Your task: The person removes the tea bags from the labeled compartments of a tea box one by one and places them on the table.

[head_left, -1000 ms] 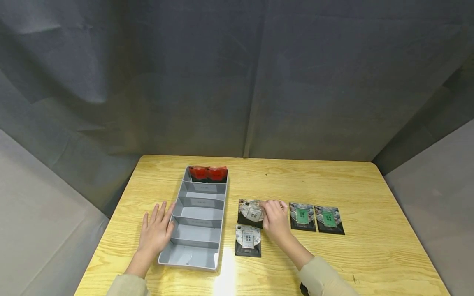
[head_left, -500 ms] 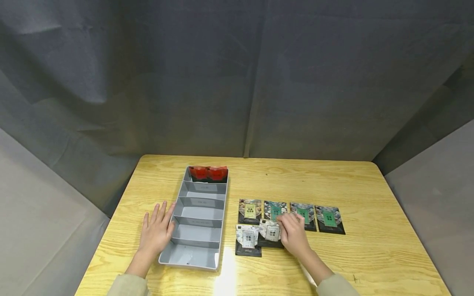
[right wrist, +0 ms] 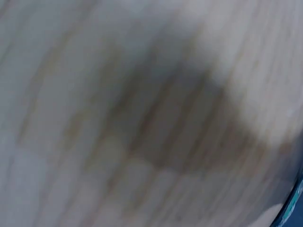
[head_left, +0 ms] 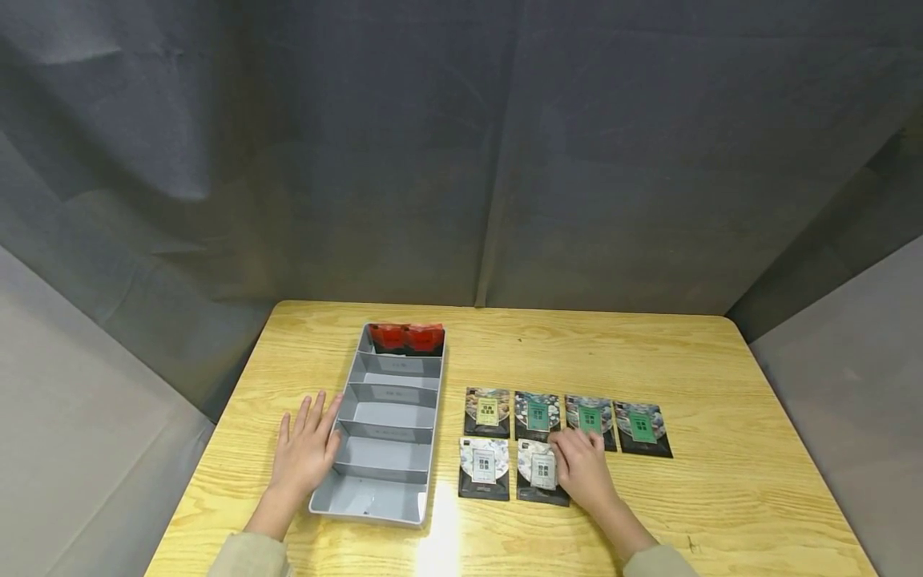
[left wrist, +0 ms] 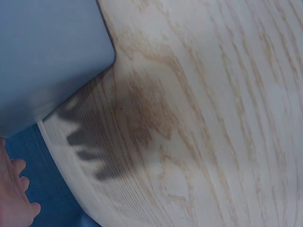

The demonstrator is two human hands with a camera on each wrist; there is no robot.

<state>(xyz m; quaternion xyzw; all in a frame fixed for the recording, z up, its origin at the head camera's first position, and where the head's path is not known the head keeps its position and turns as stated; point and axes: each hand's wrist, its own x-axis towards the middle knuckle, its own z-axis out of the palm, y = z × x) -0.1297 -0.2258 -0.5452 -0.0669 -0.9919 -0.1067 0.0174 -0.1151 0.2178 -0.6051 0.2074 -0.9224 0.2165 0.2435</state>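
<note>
Right hand (head_left: 582, 471) pinching a white-and-black sachet (head_left: 537, 476) at its two-o'clock edge, on the wooden table (head_left: 721, 505), matching sachet (head_left: 484, 471) at nine o'clock; left hand (head_left: 304, 450) splayed, released, at nine o'clock of a grey divided tray (head_left: 375, 498)

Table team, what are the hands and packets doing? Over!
Right hand: gripping edge of rightmost white-labelled packet. Left hand: fingers spread, at grey tray's side. Packet beside its white-labelled twin. Possible snag: green-labelled packets close beyond.
</note>
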